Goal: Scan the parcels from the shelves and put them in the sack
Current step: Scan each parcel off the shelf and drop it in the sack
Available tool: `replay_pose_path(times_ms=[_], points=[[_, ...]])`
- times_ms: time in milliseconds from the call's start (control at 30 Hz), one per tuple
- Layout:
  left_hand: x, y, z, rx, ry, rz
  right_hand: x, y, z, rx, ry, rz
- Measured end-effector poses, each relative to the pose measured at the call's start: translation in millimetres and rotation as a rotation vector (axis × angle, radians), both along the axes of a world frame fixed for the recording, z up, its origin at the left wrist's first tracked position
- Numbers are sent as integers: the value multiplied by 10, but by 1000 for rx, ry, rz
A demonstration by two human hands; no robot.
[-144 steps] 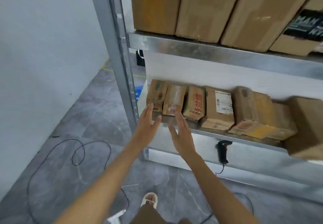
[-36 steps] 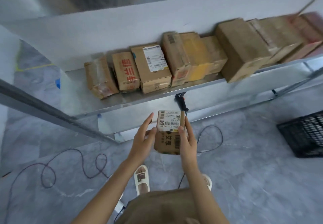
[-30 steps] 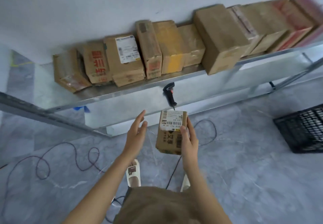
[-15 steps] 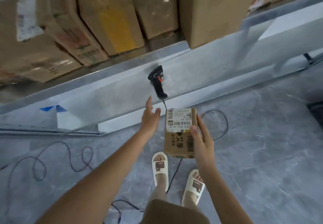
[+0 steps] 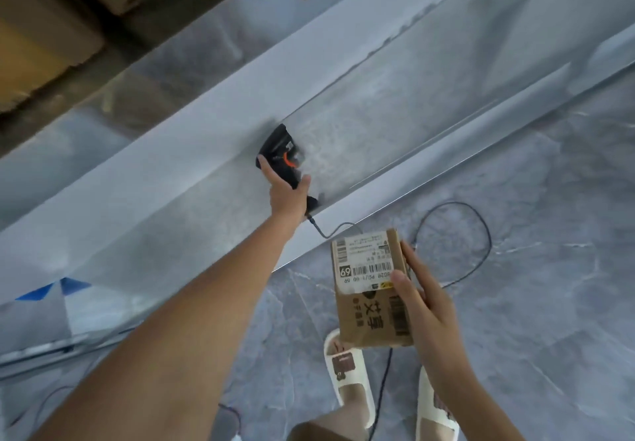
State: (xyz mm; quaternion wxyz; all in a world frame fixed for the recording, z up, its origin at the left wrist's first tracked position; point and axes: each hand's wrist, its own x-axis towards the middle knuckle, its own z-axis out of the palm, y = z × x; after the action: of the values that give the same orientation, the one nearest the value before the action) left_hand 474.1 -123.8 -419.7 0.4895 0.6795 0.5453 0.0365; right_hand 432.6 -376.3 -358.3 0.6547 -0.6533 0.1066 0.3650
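Nearest: two feet in white slippers (image 5: 347, 368) on grey marbled floor (image 5: 532, 320), with a thin dark cable (image 5: 379, 392) running between them.

Parcel (image 5: 369, 289): small brown cardboard box, held in the air above the feet by the right hand (image 5: 424, 303). The thumb lies across the box's top face at the lower edge of the white barcode label (image 5: 366, 262); the fingers extend along its right side. Long axis runs near to far; the labelled end points away toward the shelf, the label face is turned up to the camera.

Scanner (image 5: 283, 158): black with an orange trigger, against the metal front of the shelf (image 5: 395, 103), well apart from the parcel and to its upper left. The left hand (image 5: 287, 194) curls round its handle, head pointing up and away. Its cable (image 5: 457, 231) leaves below the handle and loops across the floor behind the parcel.

Farthest: blurred brown boxes (image 5: 44, 38) on the shelf, top left.
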Motion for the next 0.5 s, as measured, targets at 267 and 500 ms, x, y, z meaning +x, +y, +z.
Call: replay_pose_path(times_ms=[267, 500], points=[[217, 316, -197, 146, -76, 123, 8, 135, -193, -21, 37, -51], [-132, 80, 231, 135, -175, -6, -9, 114, 175, -46, 84, -83]])
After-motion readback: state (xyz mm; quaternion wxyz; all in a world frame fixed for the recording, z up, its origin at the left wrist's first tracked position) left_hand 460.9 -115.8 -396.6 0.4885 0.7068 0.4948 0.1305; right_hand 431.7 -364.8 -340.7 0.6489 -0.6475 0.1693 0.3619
